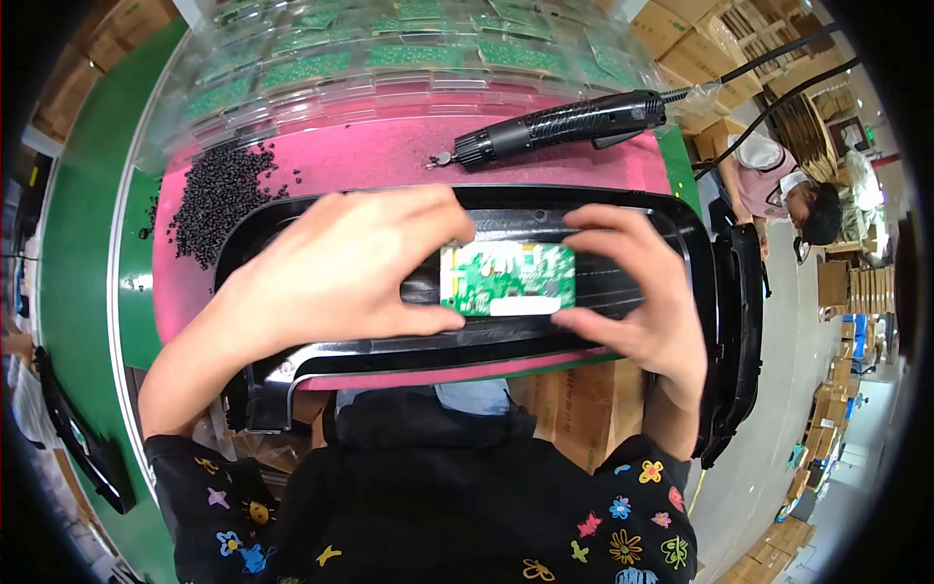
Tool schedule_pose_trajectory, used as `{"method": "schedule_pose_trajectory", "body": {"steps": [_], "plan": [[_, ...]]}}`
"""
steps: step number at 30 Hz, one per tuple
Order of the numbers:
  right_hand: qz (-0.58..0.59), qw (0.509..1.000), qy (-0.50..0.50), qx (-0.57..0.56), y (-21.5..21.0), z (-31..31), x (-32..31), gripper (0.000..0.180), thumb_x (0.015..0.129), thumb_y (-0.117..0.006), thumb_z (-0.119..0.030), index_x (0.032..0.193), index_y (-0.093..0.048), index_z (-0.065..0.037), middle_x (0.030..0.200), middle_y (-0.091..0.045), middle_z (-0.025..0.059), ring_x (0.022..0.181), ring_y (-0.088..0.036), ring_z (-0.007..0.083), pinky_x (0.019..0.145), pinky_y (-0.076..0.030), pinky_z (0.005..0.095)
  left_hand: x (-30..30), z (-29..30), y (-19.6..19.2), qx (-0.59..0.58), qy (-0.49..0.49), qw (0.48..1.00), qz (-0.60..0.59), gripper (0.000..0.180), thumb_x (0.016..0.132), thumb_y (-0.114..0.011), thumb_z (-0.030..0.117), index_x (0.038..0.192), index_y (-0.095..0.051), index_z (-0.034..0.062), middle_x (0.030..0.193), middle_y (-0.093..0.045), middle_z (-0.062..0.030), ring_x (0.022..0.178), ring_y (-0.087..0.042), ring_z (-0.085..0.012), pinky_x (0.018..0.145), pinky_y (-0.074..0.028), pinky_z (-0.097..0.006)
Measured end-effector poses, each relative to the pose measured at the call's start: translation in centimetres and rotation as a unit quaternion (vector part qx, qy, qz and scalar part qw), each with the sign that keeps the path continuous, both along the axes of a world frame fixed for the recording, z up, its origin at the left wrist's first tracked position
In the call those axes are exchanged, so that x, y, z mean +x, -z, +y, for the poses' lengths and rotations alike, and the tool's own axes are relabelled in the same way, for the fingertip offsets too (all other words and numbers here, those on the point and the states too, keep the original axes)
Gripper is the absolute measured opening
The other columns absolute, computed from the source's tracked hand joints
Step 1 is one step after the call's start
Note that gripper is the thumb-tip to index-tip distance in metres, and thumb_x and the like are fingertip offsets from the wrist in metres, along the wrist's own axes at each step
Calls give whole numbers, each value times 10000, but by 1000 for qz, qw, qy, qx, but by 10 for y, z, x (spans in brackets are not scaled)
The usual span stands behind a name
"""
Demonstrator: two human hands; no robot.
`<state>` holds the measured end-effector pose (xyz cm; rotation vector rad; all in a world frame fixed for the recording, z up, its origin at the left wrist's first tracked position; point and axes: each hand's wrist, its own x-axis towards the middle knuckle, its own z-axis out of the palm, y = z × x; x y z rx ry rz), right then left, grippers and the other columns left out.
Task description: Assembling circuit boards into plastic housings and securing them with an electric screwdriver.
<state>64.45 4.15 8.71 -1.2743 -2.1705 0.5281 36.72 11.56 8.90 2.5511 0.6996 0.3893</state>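
A green circuit board (511, 277) with a white strip along its lower edge is held level between my two hands. At its left end, the thumb and fingers of my left hand (355, 263) pinch its corners. My right hand (642, 287) has the right end, thumb at the lower corner and fingers at the upper one. Directly below the board lies a long black plastic housing (418, 352), hollow side up. Whether the board touches the housing I cannot tell. The board and my right hand are slightly blurred.
Beyond the housing, a black electric screwdriver (559, 128) lies on the pink mat (341, 146). Small black screws (222, 200) are heaped at left. Clear trays (389, 86) of circuit boards stand at the back. More black housings (739, 331) stand right, near another person (769, 180).
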Motion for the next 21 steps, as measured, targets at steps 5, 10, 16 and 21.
{"method": "schedule_pose_trajectory", "body": {"steps": [5,10,16,21], "plan": [[8,997,-5,-74,26,-2,5,526,620,-857,-140,1082,-640,-14,1250,-573,129,1147,-545,324,982,-442,404,9,-6,15,9,12,999,33,503,654,-842,266,1038,-604,42,1002,-598,-61,905,-640,-272,656,-531,-379],[36,995,51,-82,32,1,4,513,641,-842,-114,1104,-651,0,1251,-567,141,1143,-543,331,974,-444,401,13,0,22,7,-5,1000,28,483,652,-842,234,1032,-621,34,993,-593,-63,874,-642,-265,637,-527,-371],[29,996,52,-73,33,3,5,528,636,-836,-87,1122,-650,5,1243,-570,144,1132,-547,331,964,-449,397,15,-2,23,8,-16,999,34,483,646,-847,210,1032,-624,23,984,-585,-70,856,-638,-256,634,-528,-354],[21,995,58,-81,34,3,5,528,636,-834,-79,1124,-652,4,1235,-575,138,1126,-551,330,958,-454,397,17,-3,26,13,-17,999,36,494,648,-847,208,1041,-612,23,990,-577,-71,867,-635,-256,637,-528,-352]]}}
